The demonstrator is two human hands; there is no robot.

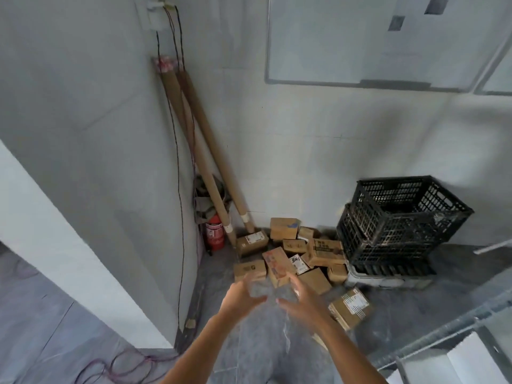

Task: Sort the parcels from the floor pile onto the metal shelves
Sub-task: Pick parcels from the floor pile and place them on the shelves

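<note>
A pile of small brown cardboard parcels (322, 252) lies on the floor in the corner. One printed parcel (277, 266) leans at the front of the pile, and another labelled parcel (350, 307) lies apart to the right. My left hand (243, 297) and my right hand (302, 300) reach forward side by side just in front of the leaning parcel. Both are blurred, with fingers spread and nothing in them. A rail of the metal shelves (443, 329) crosses the bottom right corner.
Two stacked black plastic crates (399, 217) stand right of the pile. Long cardboard tubes (205, 151) lean in the corner over a red fire extinguisher (214, 235). Cables (124, 364) trail on the floor at left. White sheets (471, 356) lie on the shelf.
</note>
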